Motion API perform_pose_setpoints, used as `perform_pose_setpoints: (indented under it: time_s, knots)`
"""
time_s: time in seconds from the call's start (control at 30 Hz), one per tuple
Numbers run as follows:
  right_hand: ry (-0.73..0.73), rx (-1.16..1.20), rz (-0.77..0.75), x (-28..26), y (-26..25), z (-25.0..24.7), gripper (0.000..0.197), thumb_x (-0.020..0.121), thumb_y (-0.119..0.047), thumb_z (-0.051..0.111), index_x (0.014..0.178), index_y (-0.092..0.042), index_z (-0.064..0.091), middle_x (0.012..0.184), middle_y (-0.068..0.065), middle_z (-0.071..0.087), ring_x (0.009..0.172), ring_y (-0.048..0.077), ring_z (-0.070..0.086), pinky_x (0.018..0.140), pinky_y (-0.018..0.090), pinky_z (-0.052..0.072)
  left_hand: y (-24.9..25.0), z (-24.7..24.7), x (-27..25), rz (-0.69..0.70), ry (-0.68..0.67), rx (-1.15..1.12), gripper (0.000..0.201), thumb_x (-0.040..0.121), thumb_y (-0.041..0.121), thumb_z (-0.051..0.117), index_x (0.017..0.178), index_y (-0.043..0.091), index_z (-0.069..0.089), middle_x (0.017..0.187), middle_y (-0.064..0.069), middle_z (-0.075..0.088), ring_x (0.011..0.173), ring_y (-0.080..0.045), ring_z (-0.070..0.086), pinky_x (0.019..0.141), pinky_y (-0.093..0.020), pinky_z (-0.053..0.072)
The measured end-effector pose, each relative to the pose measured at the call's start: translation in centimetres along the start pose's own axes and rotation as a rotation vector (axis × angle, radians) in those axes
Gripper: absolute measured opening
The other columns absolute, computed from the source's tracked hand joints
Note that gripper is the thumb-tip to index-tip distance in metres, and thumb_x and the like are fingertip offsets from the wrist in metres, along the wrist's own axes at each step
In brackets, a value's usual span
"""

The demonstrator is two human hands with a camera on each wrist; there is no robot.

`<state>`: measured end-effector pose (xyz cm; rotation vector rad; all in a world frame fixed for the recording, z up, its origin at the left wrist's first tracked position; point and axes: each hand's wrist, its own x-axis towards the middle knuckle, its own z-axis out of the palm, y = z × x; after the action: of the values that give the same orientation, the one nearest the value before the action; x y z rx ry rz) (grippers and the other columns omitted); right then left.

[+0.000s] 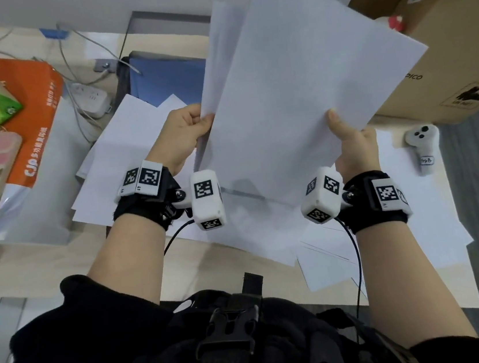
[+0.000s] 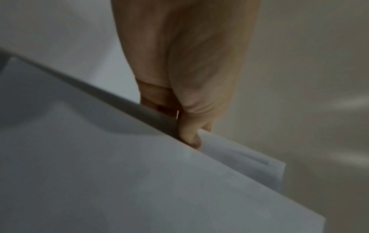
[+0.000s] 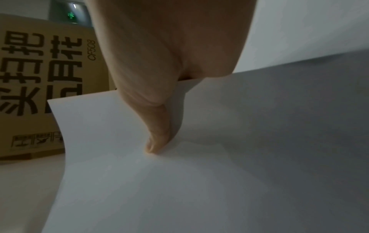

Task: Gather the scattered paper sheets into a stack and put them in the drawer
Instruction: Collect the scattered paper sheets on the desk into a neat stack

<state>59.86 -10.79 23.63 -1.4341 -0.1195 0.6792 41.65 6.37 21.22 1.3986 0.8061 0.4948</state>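
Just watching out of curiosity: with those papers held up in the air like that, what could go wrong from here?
1. The held sheets are not squared up: one pokes out behind the front one, so a sheet might slip free.
2. Each hand pinches only an edge, the left hand at one side and the right hand near a bottom corner, so the paper could crease.
3. Loose sheets lie on the desk below; some overhang its edge and could get brushed off.

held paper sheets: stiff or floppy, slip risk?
Likely floppy: the held sheets bow and dent around the right hand thumb in the right wrist view. Probably light, since edge pinches from the left hand and the right carry them. They may slide apart: their edges already fan out unevenly.
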Motion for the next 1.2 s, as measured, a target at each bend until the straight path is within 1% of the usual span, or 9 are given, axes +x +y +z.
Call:
perform_pose_setpoints:
  time_s: [0.17, 0.3, 0.47, 0.63, 0.73, 0.83, 1.0, 1.1, 1.2]
  knots:
    - [0.024, -0.132, -0.028, 1.2, 1.4, -1.4, 0.014, 0.086, -0.008, 0.066, 0.073, -0.015, 0.065, 0.061, -0.013, 0.068, 0.059, 0.002, 0.064, 0.061, 0.02, 0.053, -0.3, -0.4, 1.0, 0.116, 0.273, 0.133, 0.041, 0.096, 0.004, 0.044, 0.061, 0.02, 0.033, 0.052, 0.016, 0.033, 0.046, 0.001, 0.025, 0.048, -0.015, 0.021]
    - [0.09, -0.235, -0.027, 1.4, 2.7, -1.5, 0.018, 0.084, -0.007, 0.068, 0.067, -0.011, 0.066, 0.063, -0.008, 0.064, 0.057, 0.005, 0.058, 0.063, 0.024, 0.049, 0.3, -0.8, 1.2, 0.26, 0.44, 0.187, 0.036, 0.095, 0.008, 0.041, 0.066, 0.027, 0.035, 0.06, 0.009, 0.029, 0.049, 0.001, 0.026, 0.052, -0.016, 0.023]
    - [0.022, -0.21, -0.117, 0.2, 1.7, -0.7, 0.051, 0.076, -0.02, 0.07, 0.079, 0.027, 0.048, 0.073, 0.005, 0.051, 0.07, 0.018, 0.047, 0.066, 0.032, 0.04, 1.5, -0.9, 1.2, 0.429, 0.526, 0.191, 0.017, 0.097, 0.022, 0.04, 0.087, 0.036, 0.044, 0.082, -0.001, 0.048, 0.075, -0.012, 0.04, 0.071, -0.025, 0.034]
    - [-0.065, -0.119, -0.093, -1.8, -1.5, 0.0, 0.014, 0.083, -0.006, 0.069, 0.076, -0.015, 0.06, 0.072, -0.009, 0.067, 0.064, 0.003, 0.064, 0.065, 0.024, 0.053, 1.7, -1.4, 0.7, 0.449, 0.468, 0.113, 0.014, 0.095, 0.023, 0.042, 0.091, 0.034, 0.05, 0.085, -0.001, 0.05, 0.082, -0.014, 0.042, 0.075, -0.026, 0.036]
    - [-0.069, -0.074, -0.081, -2.5, -1.9, -0.1, 0.02, 0.084, -0.013, 0.069, 0.084, -0.016, 0.049, 0.077, -0.012, 0.062, 0.071, 0.0, 0.063, 0.069, 0.02, 0.053, 1.8, -1.3, -0.2, 0.352, 0.361, 0.013, 0.018, 0.093, 0.014, 0.043, 0.089, 0.029, 0.053, 0.083, 0.011, 0.061, 0.084, -0.012, 0.051, 0.079, -0.022, 0.043]
    - [-0.028, -0.065, -0.067, -2.8, -1.5, -0.1, 0.023, 0.085, -0.018, 0.069, 0.088, -0.016, 0.046, 0.085, -0.009, 0.058, 0.077, 0.001, 0.061, 0.069, 0.013, 0.051, 1.8, -1.3, -0.9, 0.258, 0.188, -0.138, 0.021, 0.092, 0.01, 0.046, 0.102, 0.023, 0.059, 0.093, 0.013, 0.071, 0.098, -0.019, 0.061, 0.096, -0.037, 0.046]
    - [-0.092, 0.002, -0.052, -3.6, -0.4, -0.3, 0.014, 0.088, -0.01, 0.064, 0.097, -0.007, 0.054, 0.081, -0.006, 0.065, 0.068, -0.002, 0.065, 0.061, 0.013, 0.049, 1.3, -0.7, -2.7, 0.126, 0.035, -0.157, 0.02, 0.09, 0.01, 0.05, 0.103, 0.021, 0.061, 0.091, 0.011, 0.072, 0.093, -0.015, 0.062, 0.091, -0.031, 0.048]
    - [-0.133, -0.016, -0.07, -4.0, 0.3, -0.7, 0.007, 0.09, -0.006, 0.059, 0.084, -0.009, 0.061, 0.072, -0.008, 0.067, 0.065, 0.0, 0.065, 0.061, 0.013, 0.049, 0.7, 0.1, -3.7, 0.074, 0.006, -0.189, 0.026, 0.098, 0.001, 0.04, 0.099, 0.018, 0.059, 0.081, 0.014, 0.072, 0.079, -0.004, 0.066, 0.071, -0.018, 0.052]
    - [-0.122, 0.024, -0.074, -4.1, 1.1, -1.3, 0.006, 0.089, -0.006, 0.061, 0.085, -0.008, 0.065, 0.072, -0.008, 0.071, 0.071, 0.007, 0.067, 0.065, 0.02, 0.052, -0.1, 0.4, -4.2, 0.067, 0.051, -0.183, 0.027, 0.099, 0.002, 0.038, 0.101, 0.019, 0.059, 0.084, 0.014, 0.073, 0.083, -0.003, 0.066, 0.079, -0.019, 0.052]
